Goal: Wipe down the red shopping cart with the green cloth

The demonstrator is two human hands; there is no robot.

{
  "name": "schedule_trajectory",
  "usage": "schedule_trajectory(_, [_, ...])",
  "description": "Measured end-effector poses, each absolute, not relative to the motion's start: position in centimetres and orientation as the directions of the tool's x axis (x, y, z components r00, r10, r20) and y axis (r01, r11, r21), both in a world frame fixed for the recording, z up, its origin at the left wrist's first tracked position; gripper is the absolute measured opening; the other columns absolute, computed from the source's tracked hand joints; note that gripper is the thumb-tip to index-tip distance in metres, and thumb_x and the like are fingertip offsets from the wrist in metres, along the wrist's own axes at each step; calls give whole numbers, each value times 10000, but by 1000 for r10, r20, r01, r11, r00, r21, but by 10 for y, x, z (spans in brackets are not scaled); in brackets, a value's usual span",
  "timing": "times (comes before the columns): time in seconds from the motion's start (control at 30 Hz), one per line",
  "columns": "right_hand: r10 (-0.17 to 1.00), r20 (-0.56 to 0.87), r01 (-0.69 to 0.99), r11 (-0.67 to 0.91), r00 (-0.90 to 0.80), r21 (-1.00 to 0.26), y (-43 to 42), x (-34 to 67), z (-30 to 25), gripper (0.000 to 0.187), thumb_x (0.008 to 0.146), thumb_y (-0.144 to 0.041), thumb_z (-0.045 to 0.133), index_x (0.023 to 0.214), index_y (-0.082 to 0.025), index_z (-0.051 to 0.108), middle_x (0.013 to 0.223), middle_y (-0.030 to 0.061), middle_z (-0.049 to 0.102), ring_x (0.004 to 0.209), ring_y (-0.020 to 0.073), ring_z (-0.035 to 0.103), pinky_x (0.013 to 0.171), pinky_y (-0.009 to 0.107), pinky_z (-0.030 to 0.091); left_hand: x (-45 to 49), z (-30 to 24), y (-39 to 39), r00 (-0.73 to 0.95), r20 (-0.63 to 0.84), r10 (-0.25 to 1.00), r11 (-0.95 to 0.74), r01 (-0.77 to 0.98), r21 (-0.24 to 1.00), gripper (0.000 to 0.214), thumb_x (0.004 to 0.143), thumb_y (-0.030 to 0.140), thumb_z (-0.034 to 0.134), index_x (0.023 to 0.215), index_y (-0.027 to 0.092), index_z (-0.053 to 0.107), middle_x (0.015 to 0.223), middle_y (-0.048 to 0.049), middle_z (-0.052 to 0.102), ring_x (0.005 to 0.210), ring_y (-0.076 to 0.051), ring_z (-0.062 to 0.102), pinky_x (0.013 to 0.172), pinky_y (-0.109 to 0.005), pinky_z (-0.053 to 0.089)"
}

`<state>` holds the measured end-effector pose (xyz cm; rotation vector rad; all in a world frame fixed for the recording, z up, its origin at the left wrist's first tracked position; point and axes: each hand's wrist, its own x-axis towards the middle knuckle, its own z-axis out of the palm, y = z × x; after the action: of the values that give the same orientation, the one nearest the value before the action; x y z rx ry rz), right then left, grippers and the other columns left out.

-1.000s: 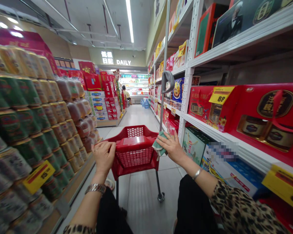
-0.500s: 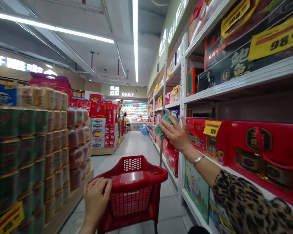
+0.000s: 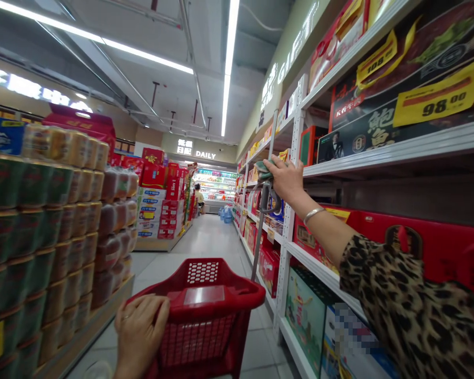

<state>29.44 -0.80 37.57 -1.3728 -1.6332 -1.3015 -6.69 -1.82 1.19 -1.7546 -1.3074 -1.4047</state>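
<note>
My left hand (image 3: 142, 326) is closed over the left end of the handle rim of a red plastic shopping cart (image 3: 205, 305). In my right hand (image 3: 286, 181) a folded green cloth (image 3: 264, 170) is pressed round an upright grey metal pole (image 3: 258, 245). This pole rises by the cart's right side; its foot is hidden behind the rim. A grey clip or hook (image 3: 265, 199) sits on the pole just below the cloth. The cart's basket has a mesh wall, and a clear plate lies on its handle.
White shelves (image 3: 398, 152) with gift boxes and yellow price tags run close along the right. Stacked cans (image 3: 35, 231) stand on a low platform at left. Ahead, the tiled aisle (image 3: 205, 237) leads past red cartons (image 3: 174, 195) to a lit cooler, with a person (image 3: 199, 197) nearby.
My right hand has slid upward along the pole with the cloth, uncovering the grey clip. The left hand stays on the cart, which now appears slightly farther left and lower.
</note>
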Motion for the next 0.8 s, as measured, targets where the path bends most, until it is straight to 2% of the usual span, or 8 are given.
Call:
schedule_trajectory(0.1, [428,877,974,38,-219,225,-1,292,362,555,955,-162,461,1471,-321,589,1525,96,573,1180,309,650,1023,503,471,-67,11,-20,16,943,332,-391,912,122,302,930,352,470,841,271,747,874,-39,782,904,-276,676,1126,-516,279])
schedule_trajectory(0.17, [416,878,972,84,-236,221,1,294,351,534,949,-163,461,1445,-280,623,1507,118,583,1197,291,644,995,433,507,-68,9,-20,21,943,331,-377,919,112,316,935,331,449,873,268,752,894,-52,784,938,-288,674,1126,-527,283])
schedule_trajectory(0.23, [367,894,966,92,-257,240,1,295,339,516,957,-154,451,1423,-267,644,1517,127,573,1292,317,585,1039,466,488,-69,6,-19,43,942,333,-370,925,88,327,941,321,434,908,270,755,915,-59,787,963,-296,669,1123,-533,284])
schedule_trajectory(0.33, [294,916,961,43,-272,271,-2,298,321,516,964,-116,447,1401,-294,656,1533,110,566,1381,373,502,1088,578,424,-71,1,-15,89,949,302,-381,924,35,326,947,325,435,928,276,757,915,-48,791,946,-287,667,1115,-514,285])
schedule_trajectory(0.5, [141,895,905,12,-423,426,-5,304,290,441,980,-122,493,1337,-285,693,1480,110,620,1435,407,440,1141,662,323,-71,-1,-15,96,957,273,-396,918,21,297,951,341,470,938,287,762,925,-22,795,914,-261,670,1124,-485,264])
schedule_trajectory(0.63, [77,880,882,-6,-469,470,-8,312,273,402,983,-135,528,1310,-288,704,1447,113,646,1441,410,447,1140,679,323,-70,1,-19,86,954,287,-396,917,36,272,937,366,505,961,301,768,930,-12,798,900,-248,676,1123,-465,260])
schedule_trajectory(0.8, [84,839,842,5,-537,539,-19,320,252,384,977,-153,575,1316,-285,696,1443,126,647,1436,401,469,1136,641,352,-64,5,-26,69,961,269,-388,920,43,273,931,361,498,911,293,761,908,-18,792,885,-250,672,1125,-468,266])
